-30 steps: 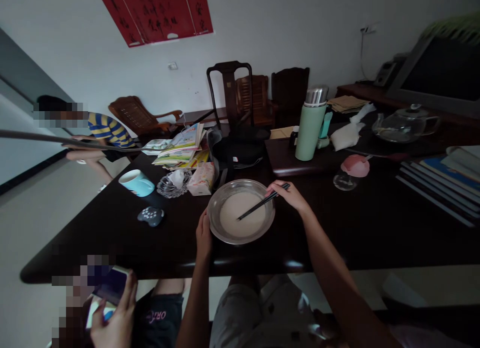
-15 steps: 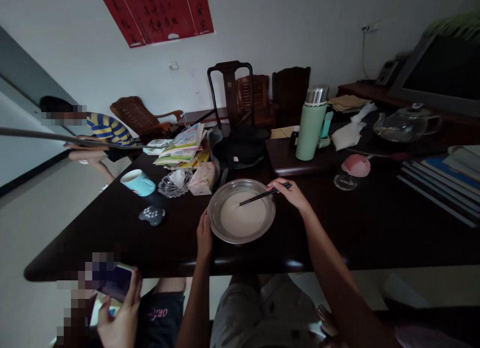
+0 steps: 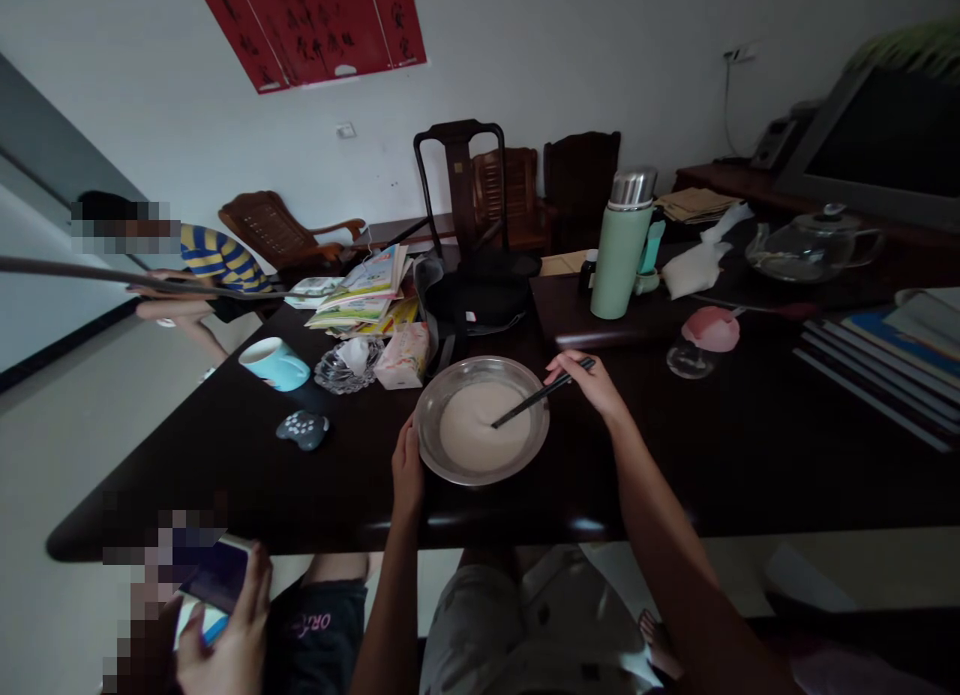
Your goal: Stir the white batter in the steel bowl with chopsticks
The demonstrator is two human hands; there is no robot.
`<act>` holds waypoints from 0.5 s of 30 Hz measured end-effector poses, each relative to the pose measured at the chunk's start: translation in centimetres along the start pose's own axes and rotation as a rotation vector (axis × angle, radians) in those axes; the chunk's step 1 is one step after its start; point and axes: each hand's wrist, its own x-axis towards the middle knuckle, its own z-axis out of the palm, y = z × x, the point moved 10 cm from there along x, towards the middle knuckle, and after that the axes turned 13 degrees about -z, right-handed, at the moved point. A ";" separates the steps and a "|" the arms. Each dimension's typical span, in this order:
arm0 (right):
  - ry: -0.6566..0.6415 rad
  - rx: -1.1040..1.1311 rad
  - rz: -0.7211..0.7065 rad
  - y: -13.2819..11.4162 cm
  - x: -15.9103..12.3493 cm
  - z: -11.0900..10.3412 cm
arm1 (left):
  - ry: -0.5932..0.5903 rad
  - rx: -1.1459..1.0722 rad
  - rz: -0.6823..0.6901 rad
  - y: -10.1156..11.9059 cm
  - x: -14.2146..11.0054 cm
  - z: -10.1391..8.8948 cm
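While gripping the chopsticks (image 3: 534, 397) by their upper part in a closed right hand (image 3: 583, 377), touching the left side of the bowl (image 3: 432, 430) with the left hand (image 3: 407, 467); can't tell how far curled, from fingers partly hidden. Seen on the surface (image 3: 720, 455), near its front edge: bowl, upright, opening up. Seen slanting over its right side: chopsticks, long axis diagonal, tips down and to the left, into the liquid (image 3: 476, 440), upper ends out past the right rim. Logged as slim, dark, straight, lying close together. For the bowl: round, silvery metal, wide rim, dull shine. For the liquid: pale beige, opaque, small ripple by the tips.

Behind the bowl: black bag (image 3: 480, 300). To the left: tissue pack (image 3: 403, 357), glass dish (image 3: 341, 375), blue mug (image 3: 281, 367), grey controller (image 3: 303, 430). To the right: pink-topped jar (image 3: 690, 359), green flask (image 3: 621, 263) farther back. At lower left: phone (image 3: 219, 573) in another person's hand (image 3: 234, 643).
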 end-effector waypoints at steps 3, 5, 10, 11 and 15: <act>-0.122 0.033 -0.011 -0.2 -0.1 1.7 | -0.034 0.021 0.087 1.8 -0.5 0.6; -0.149 0.035 -0.038 -0.5 -0.1 2.2 | -0.040 0.031 0.094 2.6 -0.7 0.8; 0.067 -0.040 -0.054 -0.6 0.2 -1.1 | -0.005 0.043 -0.018 2.3 -0.4 0.2; 0.066 -0.036 -0.047 -0.5 0.1 -1.2 | 0.000 0.039 -0.014 2.3 -0.4 0.1; -0.121 0.042 -0.019 -0.3 -0.1 1.6 | 0.009 0.033 0.034 2.4 -0.3 -0.4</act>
